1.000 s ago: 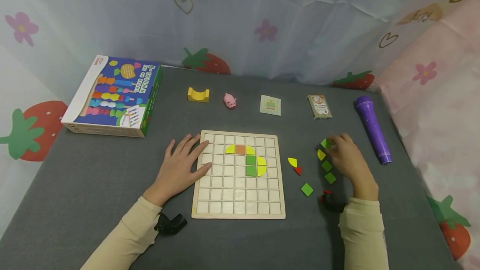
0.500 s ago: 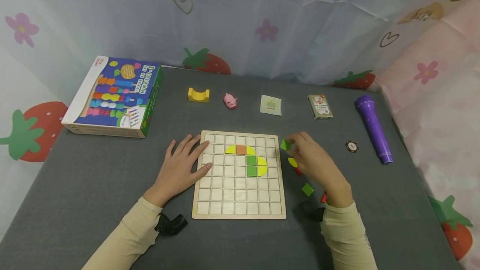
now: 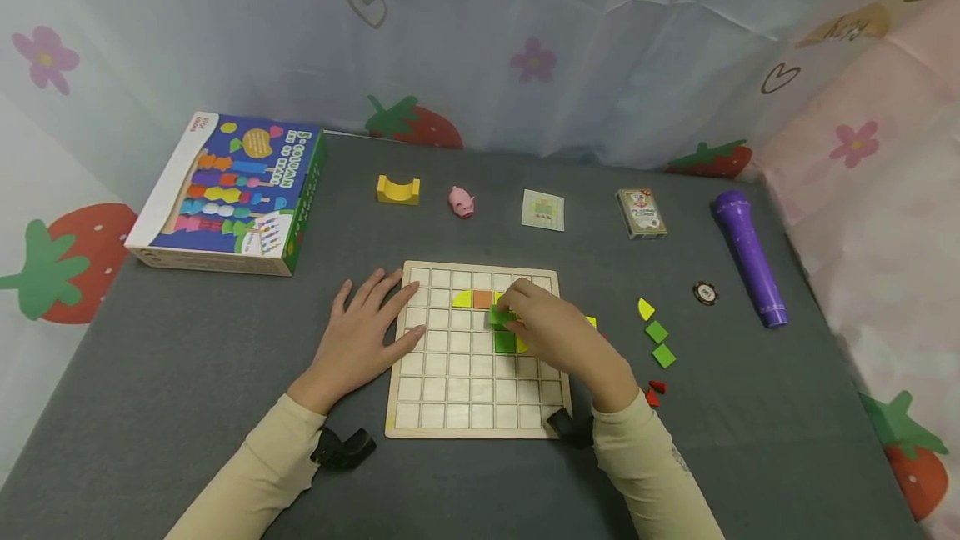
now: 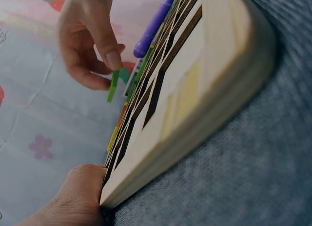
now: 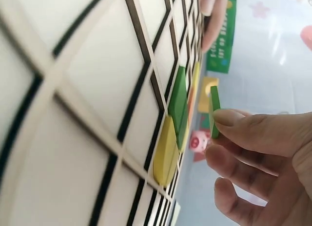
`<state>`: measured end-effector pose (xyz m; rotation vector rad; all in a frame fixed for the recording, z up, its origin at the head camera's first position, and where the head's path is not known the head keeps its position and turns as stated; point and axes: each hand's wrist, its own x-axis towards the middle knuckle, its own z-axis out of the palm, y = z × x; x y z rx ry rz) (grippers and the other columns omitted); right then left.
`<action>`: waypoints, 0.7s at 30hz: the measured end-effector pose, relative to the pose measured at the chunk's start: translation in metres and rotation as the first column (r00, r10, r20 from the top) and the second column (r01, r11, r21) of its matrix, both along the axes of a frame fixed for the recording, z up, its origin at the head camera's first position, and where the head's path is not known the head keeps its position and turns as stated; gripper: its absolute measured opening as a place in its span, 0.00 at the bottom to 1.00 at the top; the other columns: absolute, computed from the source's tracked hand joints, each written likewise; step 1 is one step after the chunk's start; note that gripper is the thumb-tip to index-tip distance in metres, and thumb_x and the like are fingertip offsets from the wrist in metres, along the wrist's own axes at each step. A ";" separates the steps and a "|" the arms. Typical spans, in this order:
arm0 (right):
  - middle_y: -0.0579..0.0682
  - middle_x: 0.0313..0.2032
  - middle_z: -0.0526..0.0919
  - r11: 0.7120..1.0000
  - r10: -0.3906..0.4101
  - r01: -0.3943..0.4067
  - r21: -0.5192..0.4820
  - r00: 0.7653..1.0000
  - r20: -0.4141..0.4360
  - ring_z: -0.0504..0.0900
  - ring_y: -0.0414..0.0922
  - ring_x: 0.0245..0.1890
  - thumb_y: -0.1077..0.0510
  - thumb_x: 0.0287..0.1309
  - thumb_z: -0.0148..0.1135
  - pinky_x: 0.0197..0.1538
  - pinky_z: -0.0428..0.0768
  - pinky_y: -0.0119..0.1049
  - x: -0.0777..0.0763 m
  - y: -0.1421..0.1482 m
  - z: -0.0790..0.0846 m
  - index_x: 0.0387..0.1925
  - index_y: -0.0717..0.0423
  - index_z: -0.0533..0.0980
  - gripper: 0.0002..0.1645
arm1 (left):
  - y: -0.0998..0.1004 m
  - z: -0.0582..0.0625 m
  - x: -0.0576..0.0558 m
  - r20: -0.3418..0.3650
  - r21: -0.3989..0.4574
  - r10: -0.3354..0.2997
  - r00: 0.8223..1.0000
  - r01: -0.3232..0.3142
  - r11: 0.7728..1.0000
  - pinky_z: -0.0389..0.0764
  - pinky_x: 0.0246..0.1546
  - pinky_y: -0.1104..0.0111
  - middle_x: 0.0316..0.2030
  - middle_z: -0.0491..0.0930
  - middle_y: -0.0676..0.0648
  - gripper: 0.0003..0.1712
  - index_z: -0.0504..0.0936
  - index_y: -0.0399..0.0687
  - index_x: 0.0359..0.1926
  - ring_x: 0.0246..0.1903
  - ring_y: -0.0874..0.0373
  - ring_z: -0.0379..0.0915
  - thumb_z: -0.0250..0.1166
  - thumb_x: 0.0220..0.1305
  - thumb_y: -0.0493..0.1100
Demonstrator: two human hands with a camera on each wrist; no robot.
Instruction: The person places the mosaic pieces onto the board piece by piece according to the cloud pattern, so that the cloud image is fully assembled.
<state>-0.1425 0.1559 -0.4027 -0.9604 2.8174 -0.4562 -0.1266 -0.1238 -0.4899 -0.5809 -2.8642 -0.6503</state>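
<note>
Green tile (image 5: 215,100): my right hand (image 3: 558,330) pinches it between thumb and finger, above the grid board (image 3: 457,391), clear of its surface | right forearm (image 3: 648,465) slants in from lower right | my left hand (image 3: 358,348) lies spread at the board's left edge, thumb and index over it | hands apart

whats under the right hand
The board, with part of a yellow piece showing beside the right hand, which pinches a green piece. In the head view, whatever lies directly beneath is covered.
</note>
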 end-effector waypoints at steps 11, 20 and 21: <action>0.45 0.41 0.79 0.998 0.062 -0.061 0.029 0.996 -0.058 0.80 0.40 0.40 0.61 0.58 0.66 0.43 0.80 0.33 -0.004 -0.013 -0.009 0.41 0.53 0.81 0.08 | 0.000 -0.001 0.000 -0.005 0.019 0.003 1.000 -0.002 1.000 0.42 0.67 0.40 0.71 0.59 0.45 0.38 0.65 0.56 0.70 0.72 0.46 0.48 0.57 0.63 0.65; 0.46 0.42 0.79 0.993 0.084 -0.078 0.087 0.994 -0.068 0.80 0.41 0.42 0.60 0.58 0.67 0.45 0.80 0.33 -0.005 -0.019 -0.009 0.42 0.53 0.81 0.09 | 0.002 0.002 0.000 -0.047 0.038 0.007 0.999 -0.006 0.999 0.46 0.66 0.38 0.68 0.63 0.42 0.37 0.68 0.52 0.68 0.70 0.43 0.52 0.61 0.61 0.62; 0.46 0.42 0.79 0.993 0.083 -0.076 0.094 0.994 -0.067 0.80 0.41 0.43 0.60 0.57 0.67 0.45 0.80 0.33 -0.005 -0.020 -0.009 0.42 0.53 0.81 0.10 | 0.002 0.002 0.000 -0.051 0.038 0.006 0.999 -0.004 0.999 0.47 0.65 0.38 0.68 0.63 0.42 0.37 0.68 0.52 0.68 0.70 0.43 0.53 0.61 0.61 0.62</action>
